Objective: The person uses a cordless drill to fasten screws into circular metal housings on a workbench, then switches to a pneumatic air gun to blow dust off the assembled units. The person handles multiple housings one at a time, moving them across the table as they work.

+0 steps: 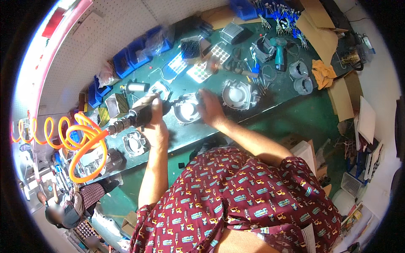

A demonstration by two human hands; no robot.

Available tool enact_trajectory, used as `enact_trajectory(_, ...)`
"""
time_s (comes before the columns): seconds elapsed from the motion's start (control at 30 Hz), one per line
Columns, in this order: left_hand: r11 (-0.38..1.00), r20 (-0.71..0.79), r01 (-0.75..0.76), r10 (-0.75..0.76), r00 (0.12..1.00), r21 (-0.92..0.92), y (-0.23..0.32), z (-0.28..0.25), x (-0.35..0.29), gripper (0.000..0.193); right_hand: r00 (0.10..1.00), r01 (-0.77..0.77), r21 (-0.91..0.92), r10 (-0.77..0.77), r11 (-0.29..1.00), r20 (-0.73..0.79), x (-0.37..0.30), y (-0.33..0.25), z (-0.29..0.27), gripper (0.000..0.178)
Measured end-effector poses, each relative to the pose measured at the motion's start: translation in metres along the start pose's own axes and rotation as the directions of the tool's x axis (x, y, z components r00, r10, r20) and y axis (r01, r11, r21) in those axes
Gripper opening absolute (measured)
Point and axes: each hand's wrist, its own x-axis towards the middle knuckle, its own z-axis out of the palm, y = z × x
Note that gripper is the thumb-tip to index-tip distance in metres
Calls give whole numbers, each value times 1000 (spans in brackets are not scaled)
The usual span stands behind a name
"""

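My left hand is wrapped round a dark pistol-shaped air tool, whose coiled orange hose runs off to the left. The tool's front end points right, at the left side of a round silver cast-metal housing on the bench. At the housing's right edge, my right hand grips it with bent fingers; the fingertips are partly hidden. Just right of that hand lies a second, similar metal casting. Another casting sits near the bench's front edge, below the tool.
The green workbench carries blue bins, a sheet of round stickers, a teal power drill, grey metal rings and an orange cloth. Cardboard stands at the far right. Another person is at lower left.
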Motion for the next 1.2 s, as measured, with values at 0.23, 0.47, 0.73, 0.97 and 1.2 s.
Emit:
enact_trajectory(0.23,1000,34,-13,14,999,-14,-3,1,0,13,996,-45,81,39,996,79,-1,-2,-16,60)
enact_trajectory(0.47,992,57,22,-15,998,-125,-2,1,-1,17,995,-48,60,43,997,94,-4,-6,-24,60)
enact_trajectory(0.73,999,156,-7,1,988,39,13,1,0,17,995,-37,66,31,997,99,-5,-11,-26,59)
enact_trajectory(0.97,995,468,69,-92,879,65,26,27,24,21,993,-65,117,52,991,108,-6,-3,-19,59)
enact_trajectory(1.2,968,463,235,-249,851,88,24,32,31,12,998,3,83,-9,997,68,-8,3,-13,59)
